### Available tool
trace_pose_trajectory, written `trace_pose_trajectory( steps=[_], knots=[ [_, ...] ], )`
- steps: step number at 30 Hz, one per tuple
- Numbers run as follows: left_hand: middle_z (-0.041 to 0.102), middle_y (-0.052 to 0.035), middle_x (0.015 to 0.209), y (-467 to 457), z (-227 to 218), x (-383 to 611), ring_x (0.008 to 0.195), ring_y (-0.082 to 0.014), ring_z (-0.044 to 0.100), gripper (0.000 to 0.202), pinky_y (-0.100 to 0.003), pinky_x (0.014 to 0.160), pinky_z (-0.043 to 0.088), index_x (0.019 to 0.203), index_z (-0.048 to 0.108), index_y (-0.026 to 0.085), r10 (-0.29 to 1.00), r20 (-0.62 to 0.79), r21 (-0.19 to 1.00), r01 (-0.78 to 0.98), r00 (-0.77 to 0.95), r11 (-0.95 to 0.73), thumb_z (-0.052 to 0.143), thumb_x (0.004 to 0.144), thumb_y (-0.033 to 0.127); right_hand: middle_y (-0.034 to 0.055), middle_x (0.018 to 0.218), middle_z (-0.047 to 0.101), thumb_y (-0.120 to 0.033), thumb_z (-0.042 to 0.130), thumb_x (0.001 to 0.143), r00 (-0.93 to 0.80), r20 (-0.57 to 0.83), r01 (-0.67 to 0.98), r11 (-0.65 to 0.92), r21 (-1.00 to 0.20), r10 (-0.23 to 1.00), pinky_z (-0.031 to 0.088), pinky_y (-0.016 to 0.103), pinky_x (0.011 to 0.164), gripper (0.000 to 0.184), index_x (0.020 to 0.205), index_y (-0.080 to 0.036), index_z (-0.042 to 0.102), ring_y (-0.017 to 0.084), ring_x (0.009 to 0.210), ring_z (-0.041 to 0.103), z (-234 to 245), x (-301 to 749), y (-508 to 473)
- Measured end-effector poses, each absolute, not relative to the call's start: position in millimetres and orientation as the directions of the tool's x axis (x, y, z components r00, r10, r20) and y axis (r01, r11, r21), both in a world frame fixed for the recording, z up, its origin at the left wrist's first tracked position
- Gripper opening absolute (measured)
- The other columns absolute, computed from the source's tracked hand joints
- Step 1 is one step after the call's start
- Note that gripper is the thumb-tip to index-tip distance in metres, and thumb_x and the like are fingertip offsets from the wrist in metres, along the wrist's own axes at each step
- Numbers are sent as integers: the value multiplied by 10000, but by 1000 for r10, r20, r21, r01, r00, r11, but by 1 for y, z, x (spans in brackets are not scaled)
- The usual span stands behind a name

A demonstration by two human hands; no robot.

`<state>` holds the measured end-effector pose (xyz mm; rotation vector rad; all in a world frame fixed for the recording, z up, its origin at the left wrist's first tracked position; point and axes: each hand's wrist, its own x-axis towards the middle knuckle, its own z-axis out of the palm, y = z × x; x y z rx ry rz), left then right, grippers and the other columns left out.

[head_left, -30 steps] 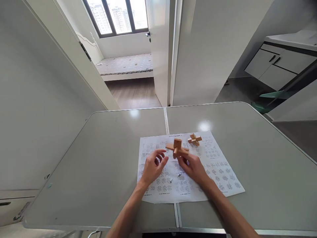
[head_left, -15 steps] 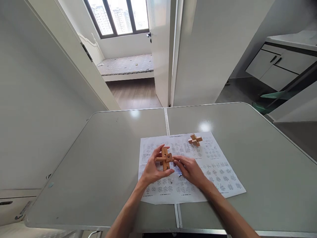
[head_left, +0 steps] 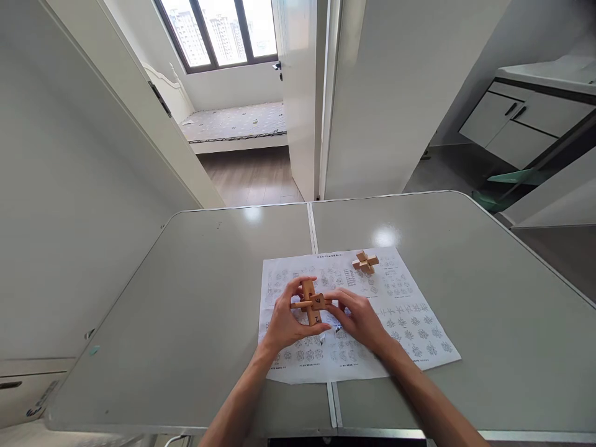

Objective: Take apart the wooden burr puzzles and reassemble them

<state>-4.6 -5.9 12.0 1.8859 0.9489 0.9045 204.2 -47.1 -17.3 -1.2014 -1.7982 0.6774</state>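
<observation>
A pale room with white walls lies beyond the table. At its far end a window [head_left: 218, 31] shows tower blocks, with a low padded ledge [head_left: 237, 121] under it and a wood floor [head_left: 251, 174] running towards the camera. A white door [head_left: 298, 93] stands ajar in the middle. To the right is a grey cabinet [head_left: 512, 124] with dark handles.

The table [head_left: 186, 298] is grey and glossy, with rounded far corners and a metal edge. A seam [head_left: 311, 226] splits it down the middle into two halves.

A sheet [head_left: 410, 310] of white paper printed with rows of small diagrams lies flat across the seam, on the near half of the table.

The left hand [head_left: 287, 320] and right hand [head_left: 359, 318] meet over the left part of the sheet, forearms coming in from the near edge. Between them is the puzzle [head_left: 311, 303], a cross of wooden bars held just above the paper. Its longest bar runs near to far, with the far end pointing away from the person and leaning slightly left. A thinner bar crosses it left to right, and dark marks show on the middle block.

The left hand is clamped on the puzzle, with fingers curled over the far end and left side. The right hand's fingertips are closed on the right end of the crossbar.

A second puzzle [head_left: 365, 262], smaller in view and also a wooden cross, rests on the sheet's far right part, well apart from both hands.
</observation>
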Motion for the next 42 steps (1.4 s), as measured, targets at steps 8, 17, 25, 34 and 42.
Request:
trace_pose_trajectory(
  steps=[8,17,25,34,42],
  knots=[
    [619,-84,1410,-6,11,-5,1104,-263,658,904,-453,1004,585,1386,501,311,842,182,915,228,508,-334,985,625,374,17,840,722,-305,601,1027,-70,342,477,333,-814,937,447,283,554,92,1033,-239,664,136,535,547,-24,198,-50],
    [612,-88,1423,-7,13,-4,1126,-256,661,910,-476,1030,588,1423,476,320,849,148,943,187,507,-276,969,659,327,28,847,713,-384,616,1019,-53,234,388,236,-891,971,450,286,548,159,1039,-240,679,158,579,553,-17,200,-48],
    [556,-93,1344,-7,6,-3,1148,-274,642,887,-475,1000,587,1430,482,303,879,257,871,298,402,-391,938,669,307,12,801,651,-480,509,1057,-9,123,259,121,-958,992,457,290,588,275,1099,-232,619,160,600,548,-11,199,-46],
    [556,-91,1385,-8,1,-2,1154,-256,645,1093,-448,1034,566,1595,320,337,839,266,814,356,474,-459,937,693,307,-46,579,587,-575,465,1061,-103,-64,74,-56,-996,993,365,262,478,425,805,-240,516,125,448,451,-11,200,-45],
    [612,-101,1404,-5,2,-6,1045,-258,690,1041,-465,986,580,1469,490,328,855,250,842,335,454,-424,994,576,503,-60,535,567,-671,487,1015,-195,-120,-33,-129,-991,973,369,267,487,482,788,-245,491,119,436,417,-10,206,-43]
  ],
)
